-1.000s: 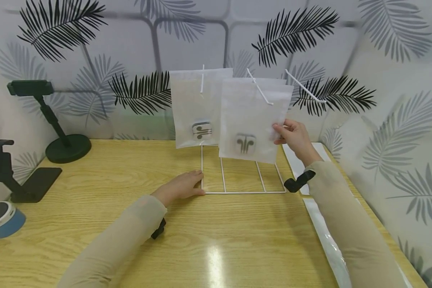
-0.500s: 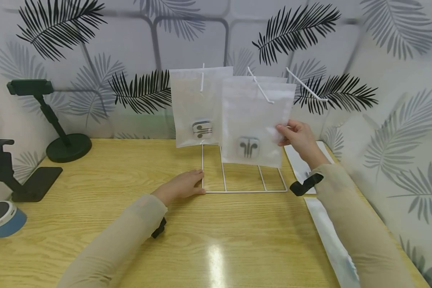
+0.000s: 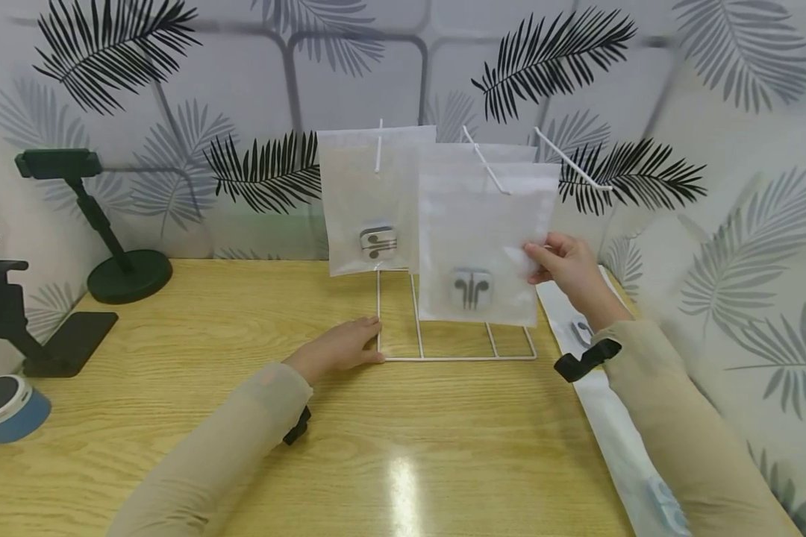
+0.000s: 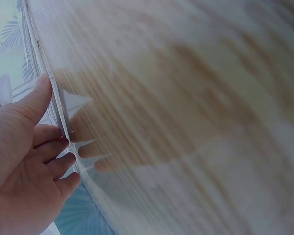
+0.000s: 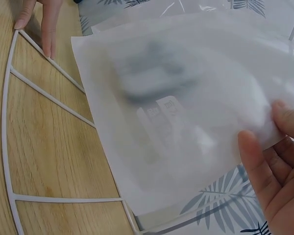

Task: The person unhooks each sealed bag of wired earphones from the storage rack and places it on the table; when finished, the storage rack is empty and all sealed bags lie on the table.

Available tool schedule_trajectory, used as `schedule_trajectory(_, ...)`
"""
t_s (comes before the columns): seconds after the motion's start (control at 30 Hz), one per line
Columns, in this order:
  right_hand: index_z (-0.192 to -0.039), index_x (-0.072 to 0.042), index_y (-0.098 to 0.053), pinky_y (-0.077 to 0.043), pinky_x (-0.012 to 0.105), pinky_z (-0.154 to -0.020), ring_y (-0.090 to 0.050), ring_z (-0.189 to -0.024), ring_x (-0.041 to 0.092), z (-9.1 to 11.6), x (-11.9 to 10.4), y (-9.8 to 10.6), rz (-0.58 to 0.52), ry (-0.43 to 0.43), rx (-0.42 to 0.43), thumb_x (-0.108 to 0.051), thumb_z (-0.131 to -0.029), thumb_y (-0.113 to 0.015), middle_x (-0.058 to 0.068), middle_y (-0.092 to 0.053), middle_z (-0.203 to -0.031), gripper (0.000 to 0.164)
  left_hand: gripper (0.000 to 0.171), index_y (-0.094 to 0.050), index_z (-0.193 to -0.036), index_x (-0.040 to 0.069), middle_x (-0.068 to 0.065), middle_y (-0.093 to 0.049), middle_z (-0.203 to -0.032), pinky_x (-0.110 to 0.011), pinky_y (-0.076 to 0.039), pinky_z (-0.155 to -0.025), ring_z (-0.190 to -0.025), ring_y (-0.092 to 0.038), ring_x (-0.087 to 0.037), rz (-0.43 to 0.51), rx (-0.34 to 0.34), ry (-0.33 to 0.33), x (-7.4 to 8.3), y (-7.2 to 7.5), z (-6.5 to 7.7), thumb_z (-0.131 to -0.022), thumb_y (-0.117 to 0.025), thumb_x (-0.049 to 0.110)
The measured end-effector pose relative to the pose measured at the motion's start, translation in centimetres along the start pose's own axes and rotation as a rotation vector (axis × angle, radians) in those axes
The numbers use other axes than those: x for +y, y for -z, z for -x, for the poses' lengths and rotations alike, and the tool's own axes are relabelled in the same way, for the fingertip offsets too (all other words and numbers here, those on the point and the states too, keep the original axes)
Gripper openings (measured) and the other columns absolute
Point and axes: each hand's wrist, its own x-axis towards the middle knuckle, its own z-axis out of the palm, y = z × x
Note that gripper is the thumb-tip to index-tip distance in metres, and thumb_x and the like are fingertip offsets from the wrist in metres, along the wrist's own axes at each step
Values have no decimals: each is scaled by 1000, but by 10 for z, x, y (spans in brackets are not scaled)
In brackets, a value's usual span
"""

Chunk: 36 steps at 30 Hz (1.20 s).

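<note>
In the head view my right hand pinches the right edge of a frosted white zip bag, with thumb and fingers also on that edge in the right wrist view. Earphones in a clear case show through the bag. A white wire hook of the display rack crosses in front of the bag's top. My left hand rests its fingertips on the front left corner of the rack's wire base. Left of the held bag hangs another earphone bag; a further bag is mostly hidden behind the held one.
A bare hook juts out at the right. More white bags lie along the table's right side, partly under my right arm. At the left are a dark green stand, a black holder and a blue tub.
My right hand has drawn the held bag toward me, rightward and lower in view, uncovering more of the bag behind it. My left hand has stayed on the rack base.
</note>
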Motion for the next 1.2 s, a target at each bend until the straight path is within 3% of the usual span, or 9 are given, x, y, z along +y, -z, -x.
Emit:
schedule_trajectory(0.63,-103,-2,-61,-53,25,-59,-60,-68,12,33,-13,7,107,-8,-33,-23,-91,-61,-5,-67,-85,24,68,-29,-142,-3,-19,-25,-146,-41,-19,-109,-133,-23,-32,5,-9,22,0,-2,-3,-92,-54,36)
schedule_trajectory(0.87,-95,-11,-65,-54,25,-57,-60,-65,12,42,-14,9,82,-6,-27,-17,-90,-61,-4,-67,-83,9,68,-29,-141,-4,-21,-25,-146,-41,-20,-108,-133,-23,-33,2,-13,14,-1,-2,-3,-93,-54,36)
schedule_trajectory(1.2,-96,-8,-64,-53,26,-58,-58,-64,13,55,-19,11,117,6,-38,-20,-91,-60,-2,-65,-83,14,67,-30,-141,-4,-20,-26,-146,-41,-20,-108,-133,-24,-33,12,-2,11,-1,-2,-4,-92,-54,36)
